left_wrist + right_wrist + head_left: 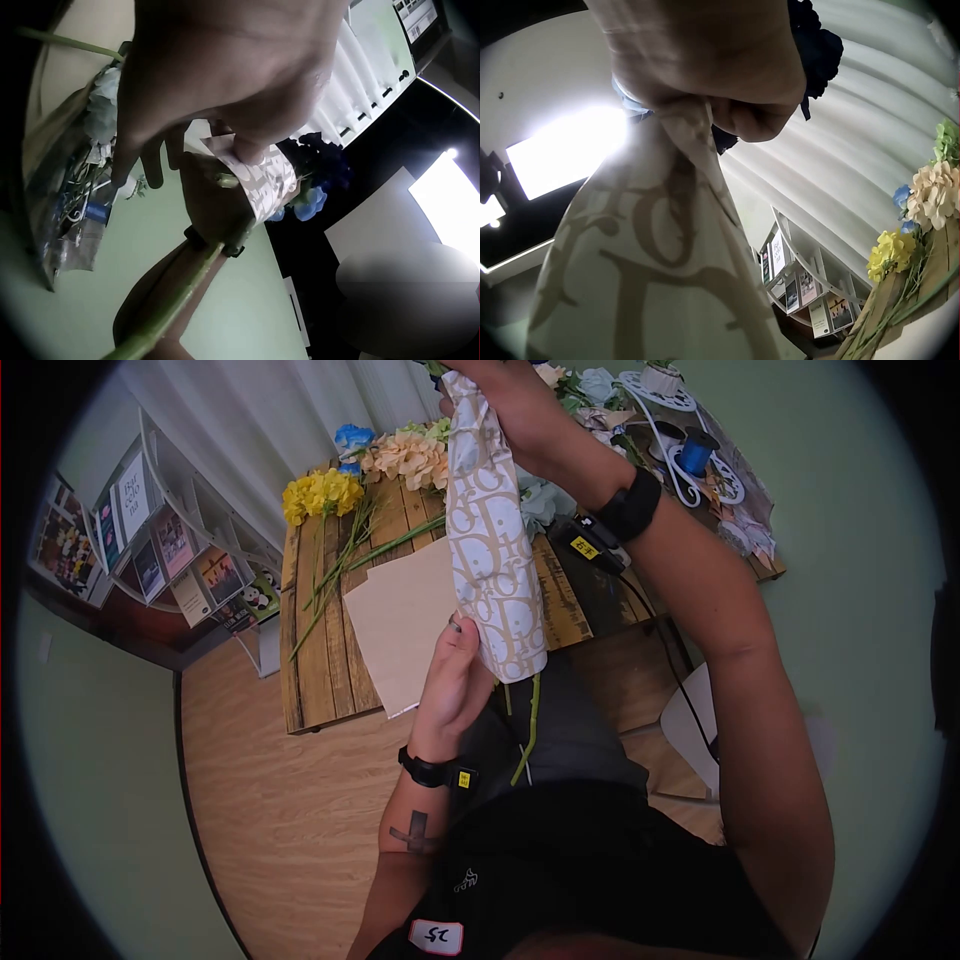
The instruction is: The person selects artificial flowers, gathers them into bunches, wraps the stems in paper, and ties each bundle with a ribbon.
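A white and tan patterned wrap [495,540] hangs as a long bundle in the head view, with green stems [533,725] sticking out below. The right hand [705,60] grips its gathered top, fingers curled round it; dark blue flowers [817,56] show beyond that hand. Near the wrap's lower end is the left hand [458,675], its thumb lying against the paper. In the left wrist view the left hand [232,67] has its thumb on the wrap [271,184] and its other fingers extended, with dark and light blue flowers [321,172] at the far end.
On the wooden table [320,685] lie beige paper sheets [400,620], yellow flowers [322,495], peach flowers [408,458] and long stems. A white metal stand [660,450] with a blue ribbon spool [695,453] is at the right. A magazine rack [180,540] stands left.
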Demonstrator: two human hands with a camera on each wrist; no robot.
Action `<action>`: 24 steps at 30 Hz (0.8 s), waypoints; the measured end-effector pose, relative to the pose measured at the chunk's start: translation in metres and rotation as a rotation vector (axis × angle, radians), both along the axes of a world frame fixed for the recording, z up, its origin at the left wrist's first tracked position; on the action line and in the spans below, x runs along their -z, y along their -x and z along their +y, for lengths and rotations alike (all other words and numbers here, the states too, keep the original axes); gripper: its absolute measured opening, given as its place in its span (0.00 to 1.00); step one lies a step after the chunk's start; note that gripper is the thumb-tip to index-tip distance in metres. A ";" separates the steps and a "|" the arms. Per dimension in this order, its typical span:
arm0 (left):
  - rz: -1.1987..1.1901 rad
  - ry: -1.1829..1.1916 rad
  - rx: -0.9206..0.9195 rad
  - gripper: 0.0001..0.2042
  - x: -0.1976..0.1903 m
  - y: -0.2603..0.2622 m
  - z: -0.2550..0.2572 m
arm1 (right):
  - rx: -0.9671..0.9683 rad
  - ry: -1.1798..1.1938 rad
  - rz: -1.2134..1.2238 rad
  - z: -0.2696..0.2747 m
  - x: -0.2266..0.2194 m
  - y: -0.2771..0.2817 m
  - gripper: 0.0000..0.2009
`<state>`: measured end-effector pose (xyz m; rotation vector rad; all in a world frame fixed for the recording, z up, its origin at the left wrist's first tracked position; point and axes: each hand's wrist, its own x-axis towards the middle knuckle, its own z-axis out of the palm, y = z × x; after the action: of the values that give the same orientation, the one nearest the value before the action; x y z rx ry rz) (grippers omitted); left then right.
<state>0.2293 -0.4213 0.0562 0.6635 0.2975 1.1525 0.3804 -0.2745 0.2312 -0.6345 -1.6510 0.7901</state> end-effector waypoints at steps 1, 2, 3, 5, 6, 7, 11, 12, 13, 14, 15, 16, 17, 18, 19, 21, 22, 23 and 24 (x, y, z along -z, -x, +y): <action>-0.066 0.041 0.093 0.21 0.002 -0.001 0.001 | -0.003 0.006 0.005 0.001 0.000 0.002 0.17; -0.065 0.043 0.096 0.21 0.004 -0.001 0.001 | -0.005 0.013 0.009 0.001 0.001 0.003 0.18; -0.077 -0.034 0.160 0.21 0.006 0.000 0.002 | -0.008 0.020 0.013 0.001 0.001 0.003 0.18; -0.081 -0.039 0.127 0.18 0.022 0.004 0.006 | -0.014 0.032 0.018 0.000 0.003 0.004 0.18; -0.084 -0.037 0.128 0.18 0.036 0.006 0.008 | -0.019 0.039 0.020 0.001 0.003 0.005 0.18; -0.094 -0.002 0.072 0.16 0.033 0.005 0.006 | -0.025 0.047 0.023 0.001 0.005 0.003 0.18; -0.142 0.057 -0.037 0.11 0.025 -0.002 0.006 | -0.054 0.074 0.035 0.000 0.008 0.007 0.18; -0.142 0.060 -0.037 0.11 0.024 -0.002 0.006 | -0.059 0.082 0.038 0.000 0.009 0.008 0.18; -0.153 0.065 -0.052 0.10 0.024 -0.003 0.005 | -0.063 0.091 0.043 0.001 0.011 0.009 0.18; -0.164 0.069 -0.067 0.09 0.024 -0.004 0.004 | -0.067 0.100 0.048 0.002 0.012 0.009 0.18; -0.164 0.070 -0.067 0.09 0.027 -0.003 0.005 | -0.072 0.106 0.052 0.003 0.013 0.009 0.18; -0.182 0.049 -0.040 0.09 0.029 -0.001 0.007 | -0.077 0.111 0.057 0.002 0.014 0.009 0.18; -0.201 0.029 -0.012 0.08 0.031 0.002 0.008 | -0.081 0.116 0.062 0.004 0.013 0.006 0.18; -0.200 0.027 -0.011 0.08 0.033 0.004 0.009 | -0.085 0.119 0.067 0.005 0.013 0.005 0.18; -0.191 -0.002 0.002 0.10 0.030 0.007 0.009 | -0.088 0.122 0.071 0.005 0.013 0.005 0.19; -0.182 -0.030 0.018 0.13 0.022 0.012 0.011 | -0.093 0.131 0.078 0.005 0.012 0.003 0.19; -0.169 0.032 0.027 0.16 0.017 0.015 0.011 | -0.096 0.137 0.081 0.003 0.014 0.003 0.19; -0.156 0.096 0.035 0.19 0.014 0.019 0.013 | -0.101 0.145 0.086 0.003 0.014 0.006 0.19; -0.171 0.066 0.063 0.24 0.019 0.023 0.016 | -0.108 0.152 0.090 0.001 0.015 0.007 0.19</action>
<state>0.2067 -0.4056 0.0372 0.5093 0.1670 1.1262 0.3737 -0.2735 0.2160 -0.6101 -1.5632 1.0151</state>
